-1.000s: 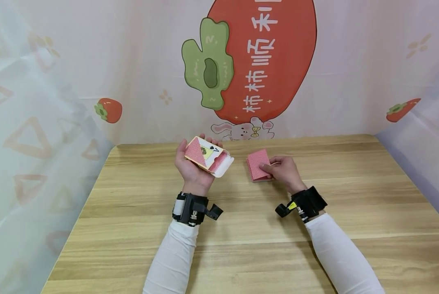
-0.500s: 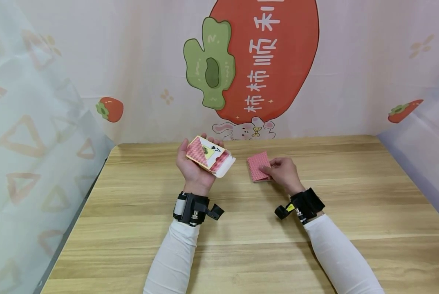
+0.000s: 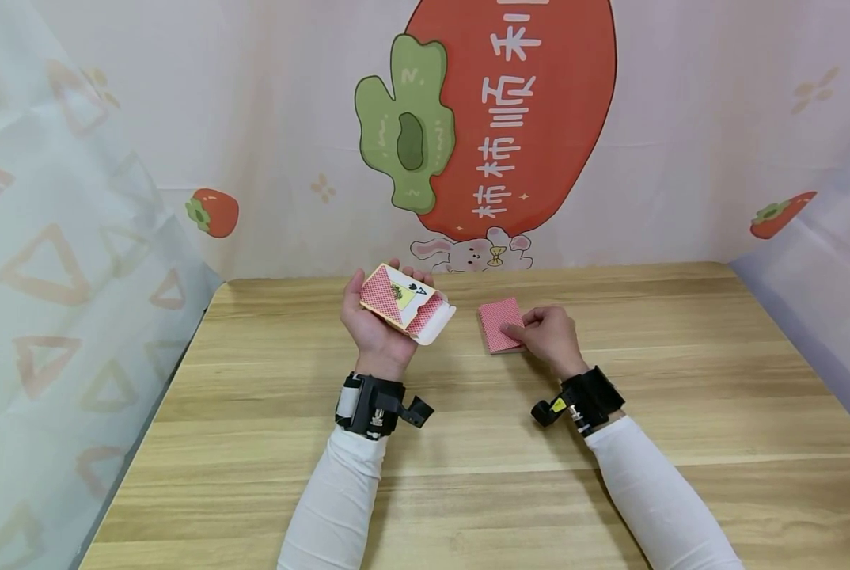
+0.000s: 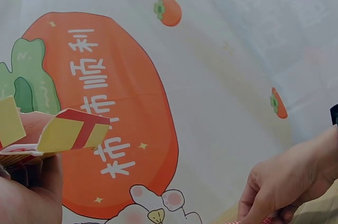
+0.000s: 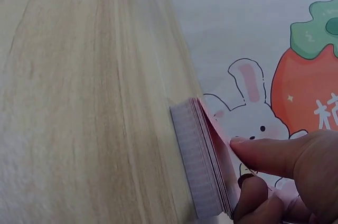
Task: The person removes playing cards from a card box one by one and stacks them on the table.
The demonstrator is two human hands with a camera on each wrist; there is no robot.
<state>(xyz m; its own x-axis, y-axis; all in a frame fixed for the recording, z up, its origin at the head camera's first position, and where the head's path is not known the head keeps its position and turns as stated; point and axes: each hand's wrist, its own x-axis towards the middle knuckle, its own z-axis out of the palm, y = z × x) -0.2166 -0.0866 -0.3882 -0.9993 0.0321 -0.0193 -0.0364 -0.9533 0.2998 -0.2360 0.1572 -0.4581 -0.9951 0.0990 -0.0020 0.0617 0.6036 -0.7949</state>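
In the head view my left hand (image 3: 378,336) lies palm up and holds a playing card box (image 3: 400,299), thumb on one side and fingertips on the far side. The box has a red pattern and an ace printed on it. Its end flap (image 3: 437,323) hangs open toward the right, and red-patterned backing shows in the mouth. My right hand (image 3: 549,339) is at a deck of red-backed playing cards (image 3: 499,323) on the table. From the right wrist view, thumb and fingers pinch a raised top card (image 5: 217,129), bowed away from the squared deck (image 5: 196,160) below.
The wooden table (image 3: 453,491) spreads out in front and to both sides. A printed cloth backdrop (image 3: 282,142) rises behind its far edge, and more cloth hangs at the left (image 3: 55,380) and right. Both wrists carry black camera straps (image 3: 371,405).
The raised card at the right hand has sunk lower and now lines up more closely with the deck. That hand drew back slightly. The left hand and box stay in place.
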